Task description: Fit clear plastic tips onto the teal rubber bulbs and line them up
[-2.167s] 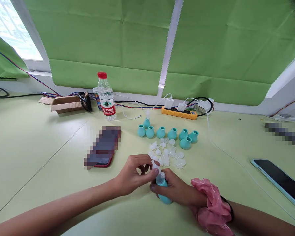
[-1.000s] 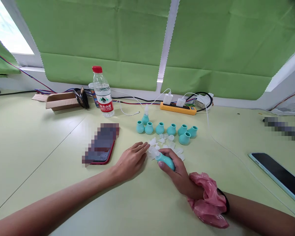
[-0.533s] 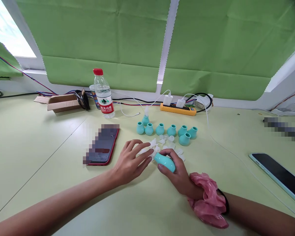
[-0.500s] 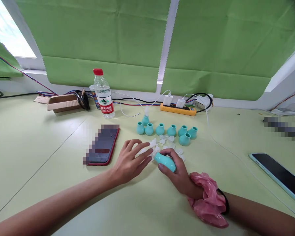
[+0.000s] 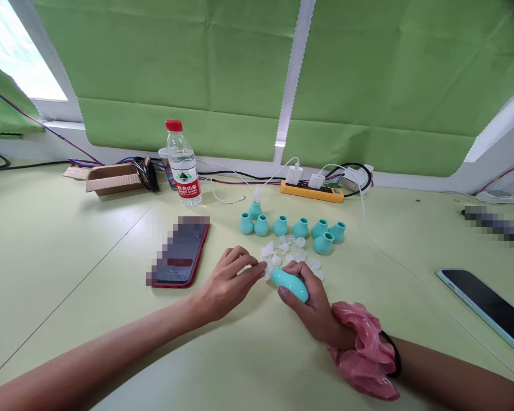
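My right hand (image 5: 310, 302) is wrapped round a turquoise squeeze bulb (image 5: 292, 285), which is tilted with its neck pointing left. A clear fitting (image 5: 269, 269) shows at that neck. My left hand (image 5: 231, 279) is close by on the left, palm down, its fingers drawn together with their tips beside the fitting. Anything between those fingertips is hidden. Small translucent plastic pieces (image 5: 300, 255) lie scattered just beyond both hands. Behind them stand several turquoise bulbs (image 5: 300, 228) with open necks. One bulb (image 5: 255, 211) at the back carries a translucent tip (image 5: 257, 194).
A red-cased phone (image 5: 180, 254) lies left of my hands, and another phone (image 5: 488, 308) is at the right. A water bottle (image 5: 184, 168), a cardboard box (image 5: 113, 180) and a yellow power strip (image 5: 312, 191) line the back. A white cable (image 5: 405, 271) crosses the right side.
My right hand has moved the bulb from upright near the front to a tilted pose nearer the loose pieces. My left hand left the bulb's top, reached among the pieces, spread, then drew its fingers together.
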The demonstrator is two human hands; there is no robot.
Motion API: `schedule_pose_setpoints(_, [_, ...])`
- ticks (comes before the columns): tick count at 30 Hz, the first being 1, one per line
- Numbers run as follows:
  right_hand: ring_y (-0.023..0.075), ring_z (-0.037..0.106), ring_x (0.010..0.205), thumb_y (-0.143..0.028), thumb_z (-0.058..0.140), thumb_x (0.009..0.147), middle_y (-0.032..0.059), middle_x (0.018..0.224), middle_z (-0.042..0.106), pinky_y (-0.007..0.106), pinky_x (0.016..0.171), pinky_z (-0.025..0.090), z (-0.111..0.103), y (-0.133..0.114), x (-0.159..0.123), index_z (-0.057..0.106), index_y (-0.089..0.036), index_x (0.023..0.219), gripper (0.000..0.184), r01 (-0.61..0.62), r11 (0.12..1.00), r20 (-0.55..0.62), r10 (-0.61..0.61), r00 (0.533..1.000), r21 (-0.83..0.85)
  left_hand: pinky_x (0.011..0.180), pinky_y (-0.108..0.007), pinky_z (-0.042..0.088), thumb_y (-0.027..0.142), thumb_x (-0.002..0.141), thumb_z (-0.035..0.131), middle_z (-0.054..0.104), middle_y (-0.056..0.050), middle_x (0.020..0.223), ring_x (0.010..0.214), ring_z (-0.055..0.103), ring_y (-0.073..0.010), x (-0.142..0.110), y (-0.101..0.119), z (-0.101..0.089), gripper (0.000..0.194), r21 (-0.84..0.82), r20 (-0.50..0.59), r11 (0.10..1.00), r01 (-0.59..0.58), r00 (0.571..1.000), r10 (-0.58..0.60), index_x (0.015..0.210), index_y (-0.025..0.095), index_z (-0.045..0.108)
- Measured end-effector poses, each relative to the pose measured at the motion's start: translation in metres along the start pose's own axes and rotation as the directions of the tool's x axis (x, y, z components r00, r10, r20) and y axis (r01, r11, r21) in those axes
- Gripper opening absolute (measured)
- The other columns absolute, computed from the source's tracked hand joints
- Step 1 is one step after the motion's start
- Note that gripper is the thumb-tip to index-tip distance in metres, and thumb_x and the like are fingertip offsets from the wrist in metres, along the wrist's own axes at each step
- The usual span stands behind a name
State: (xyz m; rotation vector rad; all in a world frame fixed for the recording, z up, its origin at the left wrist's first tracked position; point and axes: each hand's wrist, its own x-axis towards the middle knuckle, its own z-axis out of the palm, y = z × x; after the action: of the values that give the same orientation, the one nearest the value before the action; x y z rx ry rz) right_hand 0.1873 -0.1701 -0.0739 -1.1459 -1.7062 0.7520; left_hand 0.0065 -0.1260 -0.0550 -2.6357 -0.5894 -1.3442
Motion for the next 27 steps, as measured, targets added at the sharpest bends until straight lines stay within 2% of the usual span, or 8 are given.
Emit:
schedule_pose_setpoints(3, [0.015,0.046,0.075,-0.035,0.05,0.075,0.0019,0.083,0.049,0.026,0.066,0.04,0.001,0.001,0.0,0.042,-0.02,0.086,0.02,-0.01,0.999,-0.015,0.009,1.0,-0.036,0.059,-0.03,0.038,0.009,0.073,0.056,0.059,-0.006,0.073,0.07,0.047,-0.0152,-0.002,-0.002,0.0,0.016,0.122,-0.017,0.989,-0.079,0.996,0.082,0.088,0.012,0.052])
schedule_pose_setpoints(9, [0.0157,0.047,0.076,-0.036,0.051,0.076,0.0026,0.084,0.05,0.027,0.067,0.04,0.001,0.002,0.0,0.042,-0.02,0.086,0.021,-0.019,0.999,-0.009,0.018,1.0,-0.037,0.057,-0.033,0.034,0.007,0.077,0.044,0.06,-0.008,0.071,0.068,0.05,-0.0173,0.001,0.004,-0.008,0.013,0.339,0.107,0.887,-0.313,0.95,0.294,0.077,0.011,0.055])
schedule_pose_setpoints(12, [0.0158,0.047,0.077,-0.036,0.051,0.075,0.0029,0.085,0.05,0.028,0.069,0.04,0.001,0.002,0.001,0.041,-0.02,0.086,0.022,-0.02,0.999,-0.008,0.019,1.0,-0.035,0.058,-0.034,0.034,0.006,0.076,0.042,0.059,-0.009,0.07,0.067,0.049,-0.0179,0.001,0.004,-0.008,0.014,0.365,0.148,0.874,-0.32,0.947,0.285,0.077,0.009,0.056])
schedule_pose_setpoints(16, [0.0148,0.046,0.073,-0.036,0.052,0.074,0.002,0.081,0.049,0.027,0.065,0.041,0.002,0.001,0.001,0.042,-0.02,0.084,0.021,-0.017,0.999,-0.004,0.017,1.0,-0.034,0.061,-0.034,0.036,0.007,0.076,0.044,0.058,-0.007,0.067,0.068,0.046,-0.0176,-0.001,0.001,-0.002,0.01,0.329,0.187,0.924,-0.197,0.972,0.14,0.079,0.009,0.053])
schedule_pose_setpoints(20, [0.0165,0.048,0.079,-0.036,0.05,0.075,0.0028,0.084,0.051,0.028,0.068,0.041,0.002,0.001,0.002,0.043,-0.02,0.084,0.02,-0.032,0.999,-0.035,0.031,0.999,-0.028,0.058,-0.028,0.038,0.009,0.077,0.047,0.055,-0.005,0.064,0.066,0.044,-0.0145,0.002,0.004,0.001,0.003,0.154,0.111,0.987,0.04,0.992,-0.058,0.075,0.011,0.049])
schedule_pose_setpoints(22, [0.0173,0.049,0.081,-0.037,0.049,0.076,0.003,0.084,0.052,0.027,0.068,0.041,0.003,0.001,0.003,0.043,-0.02,0.084,0.02,-0.06,0.998,-0.05,0.059,0.997,-0.027,0.056,-0.025,0.039,0.009,0.078,0.046,0.052,-0.003,0.062,0.064,0.043,-0.0127,0.005,0.006,0.0,0.004,0.021,0.079,0.985,0.172,0.982,-0.173,0.075,0.012,0.048])
schedule_pose_setpoints(25, [0.016,0.049,0.076,-0.039,0.048,0.076,0.0017,0.081,0.051,0.026,0.064,0.04,0.003,0.001,0.004,0.043,-0.02,0.081,0.021,-0.1,0.995,-0.056,0.099,0.994,-0.018,0.055,-0.022,0.04,0.009,0.078,0.045,0.05,-0.002,0.063,0.062,0.044,-0.0106,0.008,0.007,-0.003,0.006,-0.106,0.079,0.928,0.357,0.933,-0.35,0.073,0.012,0.048])
schedule_pose_setpoints(27, [0.0137,0.048,0.068,-0.04,0.047,0.076,0.0005,0.078,0.05,0.025,0.06,0.04,0.002,0.001,0.005,0.043,-0.02,0.08,0.021,-0.125,0.992,-0.048,0.125,0.991,0.001,0.055,-0.021,0.04,0.01,0.078,0.045,0.051,-0.002,0.065,0.062,0.046,-0.0101,0.008,0.006,-0.005,0.007,-0.138,0.092,0.898,0.417,0.909,-0.407,0.073,0.013,0.049])
